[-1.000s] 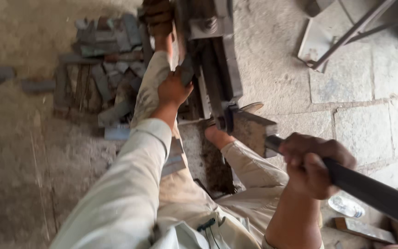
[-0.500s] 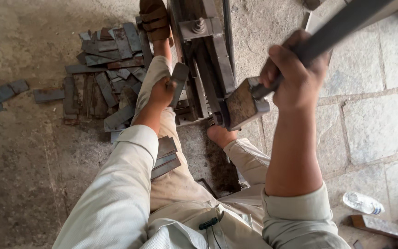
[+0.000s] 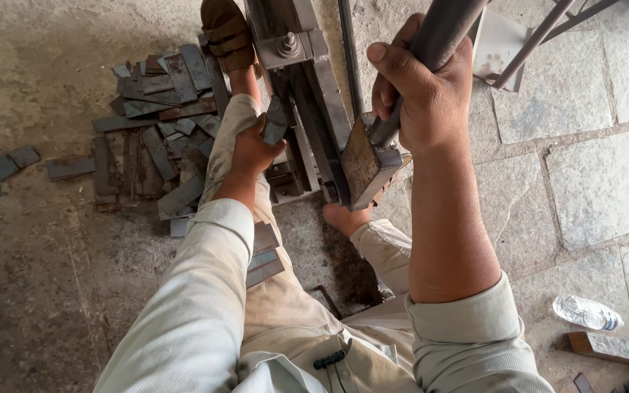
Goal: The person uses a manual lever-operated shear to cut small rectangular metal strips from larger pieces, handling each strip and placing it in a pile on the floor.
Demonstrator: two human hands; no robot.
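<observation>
Fingers, right: wrapped tight round the dark steel lever (image 3: pixel 431 54) near the top middle of the frame, the thumb (image 3: pixel 386 64) laid up along the bar; the right hand (image 3: pixel 420 91) gripped it just above the rusty block (image 3: pixel 369 164) at the lever's lower end.
Fingers, left: closed on a small flat metal piece (image 3: pixel 275 122), held upright against the machine; the left hand (image 3: pixel 252 149) sat left of centre.
Lever: steep, rising out of the top edge. A second earlier it lay low across the lower right of the frame, and half a second earlier it was halfway up, so it had been swung up and the rusty block had lifted with it. That looked like the open end of a stroke, with the jaws freed for the piece.
Metal piece: at the left flank of the shear frame (image 3: pixel 307 109), much where it was held a second earlier.
Shear frame: long dark steel body running down from the top centre, with a bolt (image 3: pixel 287 45) on its upper plate.
Feet: a sandalled foot (image 3: pixel 226 33) at the top braced beside the frame, a bare foot (image 3: pixel 343 217) below the block.
Cut strips (image 3: pixel 158 116): heaped on the concrete floor (image 3: pixel 30 291) at the upper left, with a few more at the left edge.
Lower right: a clear plastic bottle (image 3: pixel 587 313) on the stone paving (image 3: pixel 598 182).
</observation>
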